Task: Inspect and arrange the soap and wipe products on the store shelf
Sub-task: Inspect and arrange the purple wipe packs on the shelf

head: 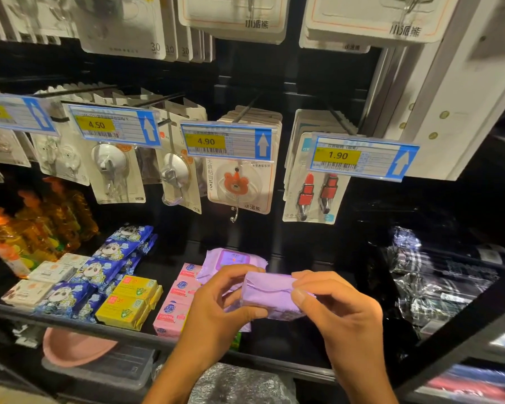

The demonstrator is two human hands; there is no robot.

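Note:
A purple wipe pack (270, 295) is held up in front of the black shelf (79, 325). My left hand (219, 307) grips its left end and my right hand (338, 310) pinches its right end. Behind it a second purple wipe pack (233, 260) lies flat on the shelf. To the left stand pink soap boxes (177, 304), yellow soap boxes (129, 304), blue panda-print packs (105, 266) and white soap boxes (38, 284).
Hook products on cards hang above behind price tags (228, 141). Orange bottles (41, 225) stand at the far left. Shiny clear-wrapped goods (438, 275) fill the right shelf. A pink basin (73, 348) and a clear box sit on the shelf below.

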